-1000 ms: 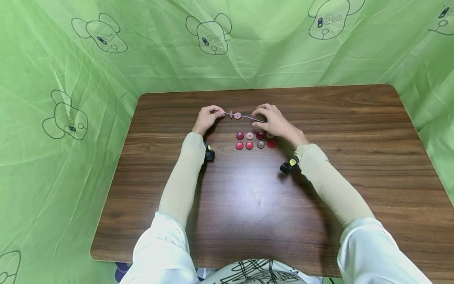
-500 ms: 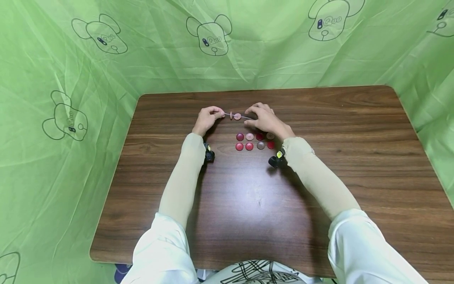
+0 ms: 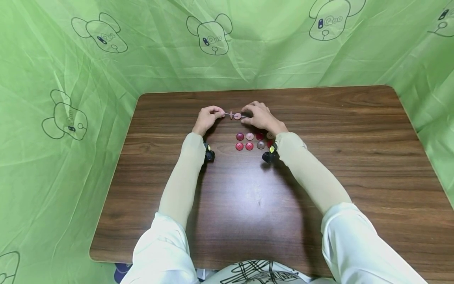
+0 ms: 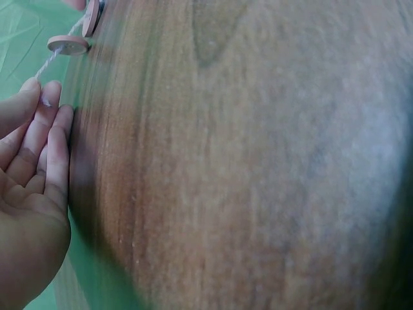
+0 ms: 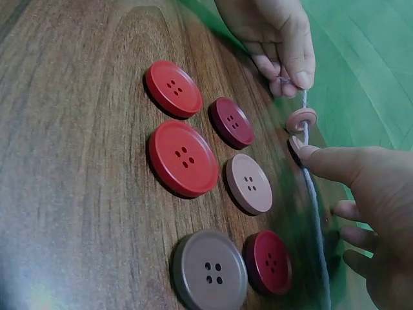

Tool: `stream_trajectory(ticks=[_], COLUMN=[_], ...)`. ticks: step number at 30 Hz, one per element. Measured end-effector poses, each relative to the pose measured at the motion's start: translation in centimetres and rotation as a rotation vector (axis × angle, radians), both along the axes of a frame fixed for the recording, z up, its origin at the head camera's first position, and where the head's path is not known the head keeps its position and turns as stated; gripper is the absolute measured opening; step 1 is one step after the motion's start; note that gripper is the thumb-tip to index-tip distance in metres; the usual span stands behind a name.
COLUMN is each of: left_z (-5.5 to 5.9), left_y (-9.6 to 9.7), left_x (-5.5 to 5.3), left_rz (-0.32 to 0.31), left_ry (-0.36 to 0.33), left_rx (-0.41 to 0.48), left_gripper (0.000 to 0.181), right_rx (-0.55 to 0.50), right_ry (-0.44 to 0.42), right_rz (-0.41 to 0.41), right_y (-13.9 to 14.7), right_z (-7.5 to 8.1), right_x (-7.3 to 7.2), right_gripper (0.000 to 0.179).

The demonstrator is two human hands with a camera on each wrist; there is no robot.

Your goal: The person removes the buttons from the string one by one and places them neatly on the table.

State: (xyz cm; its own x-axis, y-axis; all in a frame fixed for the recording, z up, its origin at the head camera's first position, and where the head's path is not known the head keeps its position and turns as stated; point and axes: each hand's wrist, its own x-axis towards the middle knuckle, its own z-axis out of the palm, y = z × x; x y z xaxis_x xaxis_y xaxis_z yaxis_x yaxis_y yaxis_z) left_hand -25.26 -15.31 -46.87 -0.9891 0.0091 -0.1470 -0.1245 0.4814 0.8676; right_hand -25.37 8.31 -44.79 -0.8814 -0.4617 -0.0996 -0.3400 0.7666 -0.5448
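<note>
My left hand [image 3: 205,119] pinches a pale twisted string [image 5: 316,232] near its end between thumb and fingers. Two pinkish buttons are threaded on it: one [image 5: 298,117] stands nearer the left hand, the other [image 3: 237,116] lies just to its right. Beside this second button is my right hand [image 3: 262,117], thumb and fingers apart; in the right wrist view the thumb tip meets the button's edge, and the other fingers are loosely bent. Several loose four-hole buttons lie below in two rows, among them a red one [image 5: 184,158], a grey-brown one [image 5: 210,271] and a pale pink one [image 5: 249,184].
The wooden table [image 3: 159,165] spreads around both arms. Green printed cloth [image 3: 248,59] hangs behind and at the sides. A small black camera is on each wrist, and the right camera [image 3: 268,157] hangs close to the loose buttons.
My right hand has moved left along the string, up to the threaded buttons. The left hand and the buttons have stayed in place.
</note>
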Motion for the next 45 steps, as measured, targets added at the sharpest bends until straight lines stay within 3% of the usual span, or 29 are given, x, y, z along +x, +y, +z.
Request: stream_trajectory(ticks=[27,34,45], left_z=[-0.2,-0.1,0.1], left_y=[-0.2,-0.1,0.0], left_x=[-0.4,-0.3,0.0], left_rz=[-0.012,-0.009,-0.013], left_ry=[0.029,0.022,-0.007], left_rx=[-0.001,-0.005,0.004], left_gripper=[0.014,0.015,0.016], right_rx=[0.037,0.041,0.014], right_ry=[0.053,0.073,0.095], right_rz=[-0.002,-0.010,-0.002], right_y=[-2.2,-2.1,-1.0], right_z=[-0.5,-0.8,-0.8], right_x=[-0.9,-1.1,-1.1], right_gripper=[0.033,0.025,0.028])
